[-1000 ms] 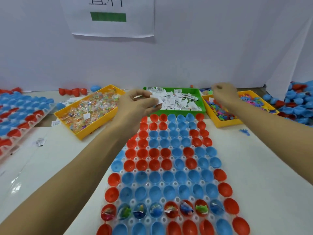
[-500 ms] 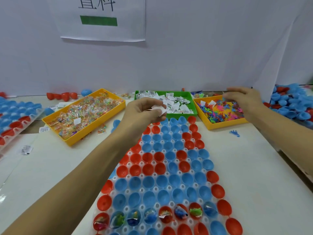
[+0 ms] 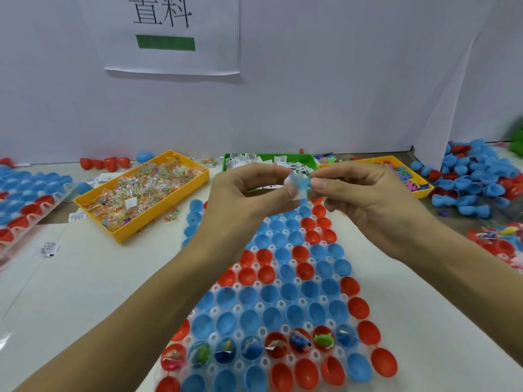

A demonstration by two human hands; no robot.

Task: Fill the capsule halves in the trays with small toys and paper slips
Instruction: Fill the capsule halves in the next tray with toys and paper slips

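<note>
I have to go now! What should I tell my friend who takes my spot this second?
Left hand: pinches a white paper slip.
Right hand: pinches a small blue toy against that slip, above the far end of the capsule tray.
Supplies: slips in the green bin, toys in the yellow bin on the right.
Done: one near row of halves, such as the one with a green toy, is filled.
Left: drop this pair into an empty half, then fill the other rows.

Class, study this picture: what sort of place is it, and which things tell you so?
Probably a hand-packing workbench for capsule toys: a tray of open capsule halves, sorting bins of wrapped toys and paper slips, and a heap of spare halves.
</note>
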